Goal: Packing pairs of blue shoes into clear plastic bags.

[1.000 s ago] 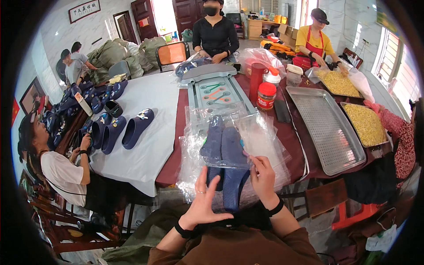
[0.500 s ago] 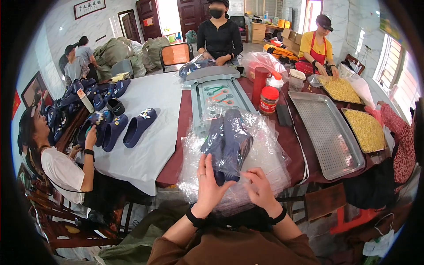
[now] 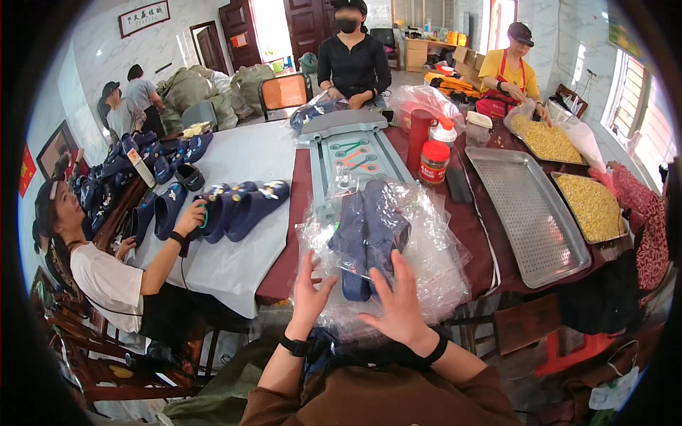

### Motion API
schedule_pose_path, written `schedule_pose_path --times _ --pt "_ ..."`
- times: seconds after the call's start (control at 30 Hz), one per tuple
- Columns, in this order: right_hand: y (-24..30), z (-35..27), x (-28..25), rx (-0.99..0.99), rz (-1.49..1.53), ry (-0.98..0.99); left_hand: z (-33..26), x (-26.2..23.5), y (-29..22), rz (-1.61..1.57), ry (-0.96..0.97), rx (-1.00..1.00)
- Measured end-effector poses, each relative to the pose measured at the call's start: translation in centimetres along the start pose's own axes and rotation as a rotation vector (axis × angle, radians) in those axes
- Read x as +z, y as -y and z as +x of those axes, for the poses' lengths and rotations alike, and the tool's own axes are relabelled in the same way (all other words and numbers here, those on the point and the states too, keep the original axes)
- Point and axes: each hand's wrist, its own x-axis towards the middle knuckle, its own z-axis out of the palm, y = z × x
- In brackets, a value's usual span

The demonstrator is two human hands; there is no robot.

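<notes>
"What's around you, in the head view?"

"Just beyond my bagged shoes (image 3: 349,238), a grey frame (image 3: 341,122) fills the space. Right of it stand a dark red cup (image 3: 419,138) and a red-lidded jar (image 3: 433,163), near a flat dark object (image 3: 458,186); farther right, a perforated metal tray (image 3: 526,213) and a tray of yellow pieces (image 3: 588,206). On my left, a co-worker in white (image 3: 110,284) reaches among dark blue clogs (image 3: 259,211)."

"And your grip?"

"Released, both. My left grip (image 3: 312,290) is parted beside the shoes, my right grip (image 3: 396,302) spread at their near right side. Whether either touches the plastic, I can't tell. The shoes lie on a pile of clear bags (image 3: 430,273)."

"Surface and room?"

"Maroon cloth covers the worktop (image 3: 477,248), with a white sheet (image 3: 245,280) leftward. Behind: bulging sacks (image 3: 188,89), an orange-backed chair (image 3: 285,92)."
</notes>
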Motion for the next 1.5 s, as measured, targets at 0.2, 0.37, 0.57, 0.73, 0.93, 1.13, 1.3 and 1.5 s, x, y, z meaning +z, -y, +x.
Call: schedule_pose_path --times 0.2,0.37,0.57,0.73,0.93,1.13,1.3,1.5 --pt "-0.2 0.8 1.2 0.069 -0.006 -0.025 0.4 -0.1 -1.9 0.233 -0.015 0.17" --pt "-1.3 0.7 0.5 0.134 -0.026 -0.258 -1.4 0.2 -3.6 -0.005 -0.015 0.163" --pt "-1.6 1.7 0.4 0.124 -0.014 -0.339 -3.6 0.0 -2.3 -0.244 0.087 -0.058" --pt "-1.3 1.4 1.6 0.102 0.019 -0.221 -2.7 0.9 -0.5 -0.375 0.081 -0.108" --pt "-1.2 1.6 1.3 0.118 0.038 -0.266 -0.5 0.9 -3.6 0.111 -0.033 -0.065" --pt "-1.1 1.8 1.0 0.129 0.021 -0.304 -1.3 0.0 -3.2 0.283 -0.026 -0.092" --pt "-0.8 1.6 0.5 0.154 0.021 -0.326 -4.7 -2.9 -5.5 -0.133 0.364 -0.146" --pt "0.0 1.0 -0.7 0.04 0.202 -0.048 -5.2 -4.7 -6.6 -0.117 0.853 -0.132"
